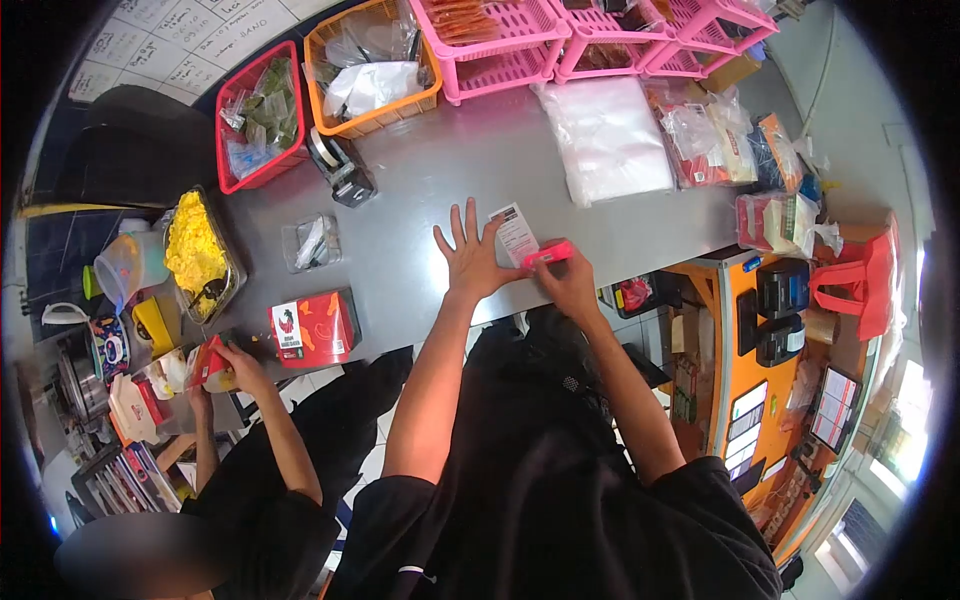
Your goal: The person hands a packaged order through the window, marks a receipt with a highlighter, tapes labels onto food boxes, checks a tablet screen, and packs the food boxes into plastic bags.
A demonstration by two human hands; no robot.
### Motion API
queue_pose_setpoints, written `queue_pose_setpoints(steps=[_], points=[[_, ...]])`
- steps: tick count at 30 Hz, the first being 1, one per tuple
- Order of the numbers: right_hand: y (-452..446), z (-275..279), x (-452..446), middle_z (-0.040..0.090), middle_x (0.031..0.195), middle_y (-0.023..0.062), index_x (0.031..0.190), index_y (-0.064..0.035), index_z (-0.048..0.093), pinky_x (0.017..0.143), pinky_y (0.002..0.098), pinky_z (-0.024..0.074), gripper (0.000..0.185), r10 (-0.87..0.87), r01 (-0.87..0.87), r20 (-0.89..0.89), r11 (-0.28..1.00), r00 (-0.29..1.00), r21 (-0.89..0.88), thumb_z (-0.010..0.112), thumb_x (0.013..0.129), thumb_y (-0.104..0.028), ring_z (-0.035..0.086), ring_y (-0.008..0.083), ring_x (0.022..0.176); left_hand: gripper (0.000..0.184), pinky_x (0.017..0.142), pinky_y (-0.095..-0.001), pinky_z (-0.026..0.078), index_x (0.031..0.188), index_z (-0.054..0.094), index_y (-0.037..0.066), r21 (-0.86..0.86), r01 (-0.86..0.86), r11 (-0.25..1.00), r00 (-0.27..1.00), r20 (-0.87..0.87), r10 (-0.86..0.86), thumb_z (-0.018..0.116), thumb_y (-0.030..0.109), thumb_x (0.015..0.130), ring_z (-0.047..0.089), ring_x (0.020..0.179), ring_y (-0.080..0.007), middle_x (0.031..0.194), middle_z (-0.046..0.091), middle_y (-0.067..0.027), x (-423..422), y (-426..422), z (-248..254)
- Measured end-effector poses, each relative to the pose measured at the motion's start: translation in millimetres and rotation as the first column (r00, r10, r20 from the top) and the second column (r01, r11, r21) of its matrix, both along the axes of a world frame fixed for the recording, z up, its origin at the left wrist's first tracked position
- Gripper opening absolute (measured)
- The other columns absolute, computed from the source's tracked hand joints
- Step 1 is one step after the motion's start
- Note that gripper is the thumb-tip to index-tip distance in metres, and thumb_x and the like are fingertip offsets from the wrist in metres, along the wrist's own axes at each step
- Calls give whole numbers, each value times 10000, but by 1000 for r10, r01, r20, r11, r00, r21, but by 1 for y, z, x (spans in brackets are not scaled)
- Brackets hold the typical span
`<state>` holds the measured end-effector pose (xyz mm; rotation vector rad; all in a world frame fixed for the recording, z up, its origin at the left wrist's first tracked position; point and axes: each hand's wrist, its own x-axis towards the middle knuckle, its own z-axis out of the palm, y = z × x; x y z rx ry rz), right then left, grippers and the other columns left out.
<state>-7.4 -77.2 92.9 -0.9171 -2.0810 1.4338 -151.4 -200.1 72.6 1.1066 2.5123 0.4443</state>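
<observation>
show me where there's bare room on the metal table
Widest patch: the metal table between the tape dispenser and the clear plastic bags, beyond the left hand. A smaller one lies between that hand and the red box. Crowded: the far edge, with red and orange baskets and pink racks.

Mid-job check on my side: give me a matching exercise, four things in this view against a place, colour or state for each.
Things:
1. pink object
2. left hand
3. carton
4. stack of translucent plastic

Places, colours, states:
A. next to the pink racks
B. held in the right hand
C. red and white
D. spread open

Pairs: 1-B, 2-D, 3-C, 4-A
</observation>
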Motion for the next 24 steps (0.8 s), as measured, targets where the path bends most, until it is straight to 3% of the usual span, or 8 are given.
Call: queue_pose_setpoints(steps=[5,7,9,12,14,18,19,24], points=[[4,-20,2,666,974,119,1005,-22,645,763,334,536,157,-75,72,-42,995,996,-70,712,876,-79,671,208,857,1184,1121,-755,-20,1491,435,241,44,-7,999,998,-62,9,791,794,506,-32,1527,-443,1662,73,-197,2,-1,-7],[14,-25,7,676,975,115,1008,-28,647,756,331,539,140,137,-141,34,964,990,226,696,896,-97,672,198,858,1185,1120,-760,-13,1495,438,260,76,-10,997,998,-64,15,758,826,505,-11,1526,-453,1664,82,-195,1,-3,-6],[26,-32,4,655,869,65,957,-3,643,704,339,516,109,1,-29,-123,972,992,-231,591,965,-99,614,141,773,1200,1119,-763,-22,1498,442,272,1,-12,1000,997,-75,12,731,859,491,-10,1527,-454,1666,76,-193,0,-3,-6],[29,-17,-4,658,840,98,1022,-34,584,655,369,515,155,51,-57,-28,965,998,-256,622,965,-173,640,195,730,1210,1132,-746,-30,1504,435,249,-24,-32,999,997,-75,30,739,849,499,-40,1532,-437,1670,54,-186,-2,-7,1],[25,-5,-13,645,818,156,1061,-54,567,652,422,521,257,339,-404,470,914,815,42,681,927,-241,663,299,735,1206,1142,-738,-16,1514,422,230,-6,-16,1000,1000,3,16,793,782,509,-44,1538,-414,1670,59,-184,-2,-5,2],[0,-10,-33,632,889,192,1120,-76,553,690,463,526,347,354,-507,437,805,827,308,708,898,-293,661,379,792,1232,1146,-721,66,1540,365,190,3,-56,998,994,-98,56,830,722,531,16,1532,-438,1657,69,-226,2,-15,-9],[-4,-12,-41,633,937,183,1122,-79,552,706,476,528,343,332,-494,423,788,843,367,704,900,-292,660,385,810,1232,1166,-679,100,1550,337,159,160,-91,983,995,-13,94,851,670,553,48,1526,-446,1652,79,-230,4,-23,-7],[-13,-23,-117,614,1078,171,1177,-82,514,790,498,521,359,405,-533,354,715,843,452,678,924,-277,642,407,934,1044,1178,-520,256,1504,340,30,558,-559,613,801,172,574,881,422,701,305,1422,-463,1537,292,-283,54,-106,17]])
